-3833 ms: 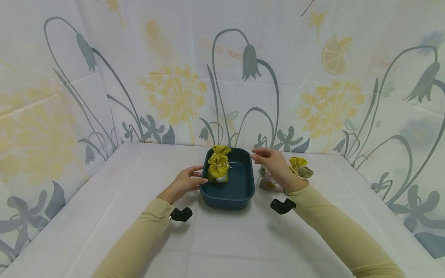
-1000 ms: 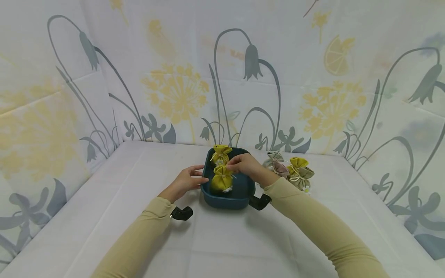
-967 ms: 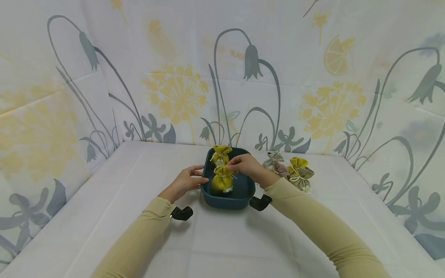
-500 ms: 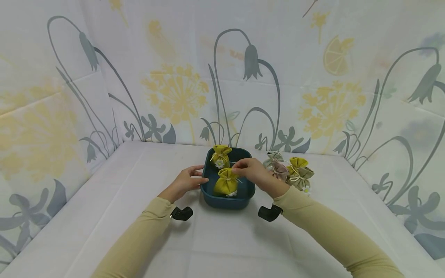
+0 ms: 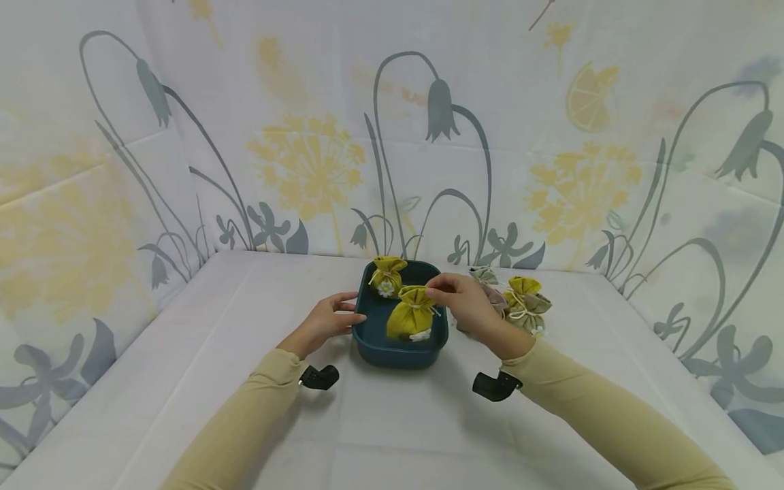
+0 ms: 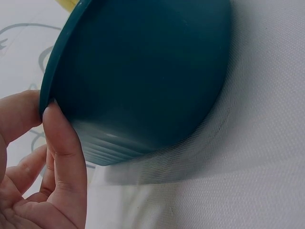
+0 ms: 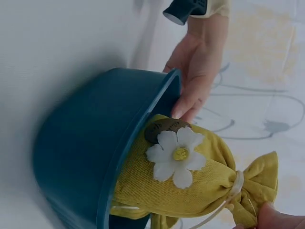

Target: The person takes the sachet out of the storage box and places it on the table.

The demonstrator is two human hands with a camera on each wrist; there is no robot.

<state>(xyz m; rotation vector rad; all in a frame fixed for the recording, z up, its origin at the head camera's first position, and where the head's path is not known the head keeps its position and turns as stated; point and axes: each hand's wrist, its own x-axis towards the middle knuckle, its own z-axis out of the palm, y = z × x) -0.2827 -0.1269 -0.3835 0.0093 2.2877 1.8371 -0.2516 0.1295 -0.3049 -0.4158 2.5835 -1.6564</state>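
In the head view a dark teal plastic tub (image 5: 398, 357) stands on the white cloth. My left hand (image 5: 323, 320) pinches its left rim between thumb and fingers; the left wrist view shows this rim (image 6: 56, 62) close up. My right hand (image 5: 468, 306) pinches the gathered neck of a yellow drawstring pouch (image 5: 412, 316), which hangs tilted within the tub's right side. A white flower (image 7: 180, 154) on this pouch shows in the right wrist view. Another yellow pouch (image 5: 387, 275), also with a white flower, sits at the tub's back left.
Right of the tub, partly behind my right hand, lie several more pouches: a grey-green one (image 5: 484, 273), a pinkish one (image 5: 496, 297), a yellow one (image 5: 523, 286) and a beige one (image 5: 531, 309). A flower-printed cloth wall (image 5: 404, 170) rises behind the table.
My right hand, at first holding nothing beside the tub, took the front yellow pouch by its neck. Over the last second it has carried it rightward inside the tub. The left hand stays put.
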